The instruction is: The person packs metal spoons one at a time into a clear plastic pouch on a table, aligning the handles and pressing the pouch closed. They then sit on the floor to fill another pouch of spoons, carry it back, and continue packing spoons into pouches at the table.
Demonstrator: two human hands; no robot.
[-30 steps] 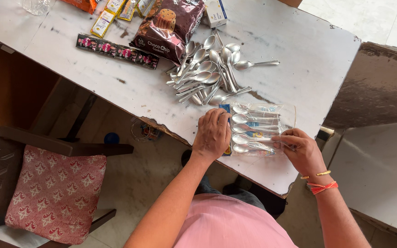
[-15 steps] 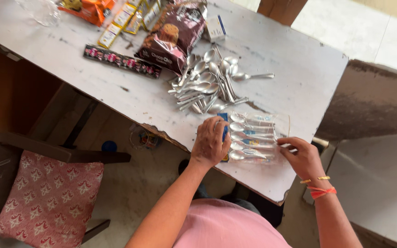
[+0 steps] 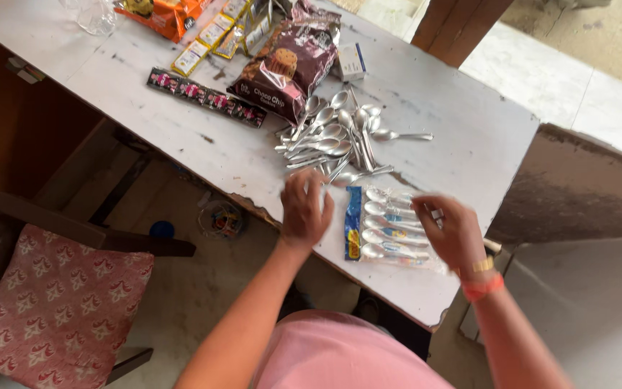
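On the white table (image 3: pixel 462 144) I see the clear spoon packet (image 3: pixel 390 230) filled, my right hand (image 3: pixel 455 234) curled at its end, left hand (image 3: pixel 305 210) loosely closed beside it, loose spoons (image 3: pixel 340 137) left heaped beyond.

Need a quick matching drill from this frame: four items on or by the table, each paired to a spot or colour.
1 spoon packet
2 loose spoons
3 brown snack bag
4 cushion

a red patterned, on chair
b between the two hands
c heap mid-table
d far side, beside small white box

Pairs: 1-b, 2-c, 3-d, 4-a
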